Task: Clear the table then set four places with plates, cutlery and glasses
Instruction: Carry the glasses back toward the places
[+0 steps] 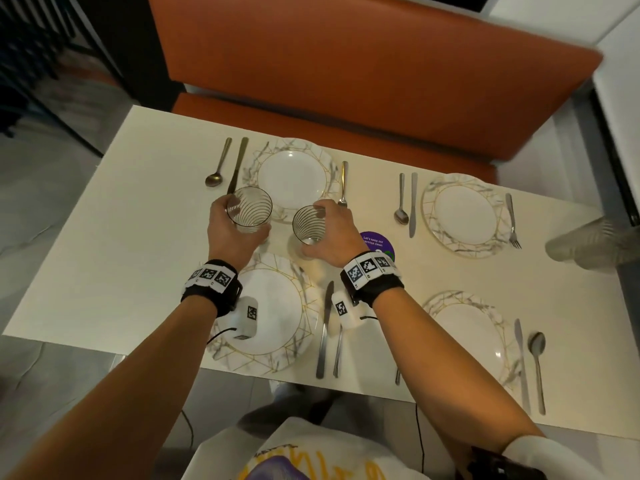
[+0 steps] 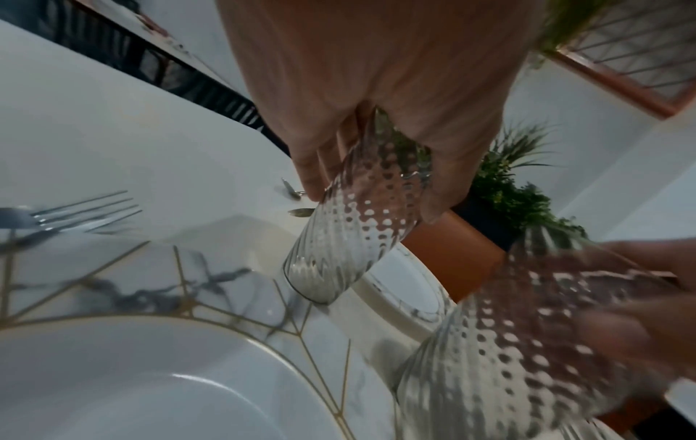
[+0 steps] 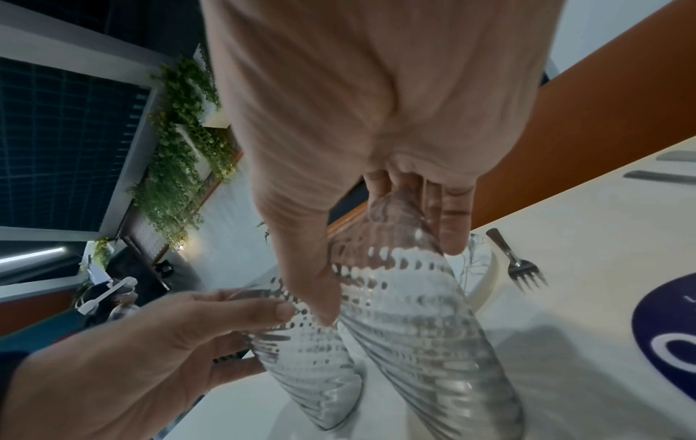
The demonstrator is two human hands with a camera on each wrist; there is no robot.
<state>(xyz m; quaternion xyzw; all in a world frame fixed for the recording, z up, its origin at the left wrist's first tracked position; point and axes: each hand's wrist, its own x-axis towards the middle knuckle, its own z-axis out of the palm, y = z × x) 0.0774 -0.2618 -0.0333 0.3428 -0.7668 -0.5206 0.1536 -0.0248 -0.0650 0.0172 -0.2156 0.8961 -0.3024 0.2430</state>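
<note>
My left hand [image 1: 230, 230] grips a ribbed clear glass [image 1: 251, 211], also seen tilted in the left wrist view [image 2: 350, 238]. Just right of it, my right hand [image 1: 332, 237] grips a second ribbed glass [image 1: 308, 223], which fills the right wrist view [image 3: 425, 327]. Both glasses are between the far-left plate [image 1: 294, 176] and the near-left plate [image 1: 277, 317]. Whether they touch the table I cannot tell. Two more marbled, gold-lined plates lie far right [image 1: 465, 214] and near right [image 1: 464, 323]. Cutlery flanks each plate, such as a fork [image 1: 343, 183] and a knife [image 1: 324, 330].
An orange bench [image 1: 346, 64] runs along the white table's [image 1: 138, 237] far side. A round purple sticker [image 1: 375, 242] lies mid-table beside my right wrist. A blurred pale grey shape [image 1: 588, 244] pokes in at the right edge. Green plants [image 3: 177, 166] hang on a wall.
</note>
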